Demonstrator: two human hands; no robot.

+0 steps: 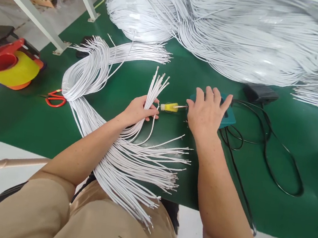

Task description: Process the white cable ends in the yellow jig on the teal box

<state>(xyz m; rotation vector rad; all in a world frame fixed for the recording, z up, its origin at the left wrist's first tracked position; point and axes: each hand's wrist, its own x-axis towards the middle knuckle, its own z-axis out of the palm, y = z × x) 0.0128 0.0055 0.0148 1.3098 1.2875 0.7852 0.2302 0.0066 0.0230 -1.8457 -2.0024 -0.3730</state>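
My left hand (141,111) is closed around a small bunch of white cables (155,87), their cut ends pointing up and away. One cable bends apart from the bunch, its tip beside a yellow piece (169,107) on a thin metal shaft. That shaft leads to a teal device (228,117), partly hidden under my right hand (207,112). My right hand lies over the device with fingers spread. More white cables (141,163) fan out below my left forearm, with ends toward the right, and join a looped bundle (85,73) at left.
Large heaps of white cable (247,37) cover the back of the green table (299,150). Orange-handled scissors (55,98) and a yellow and red tape dispenser (11,64) are at left. A black adapter (260,93) and black cord (269,174) lie at right.
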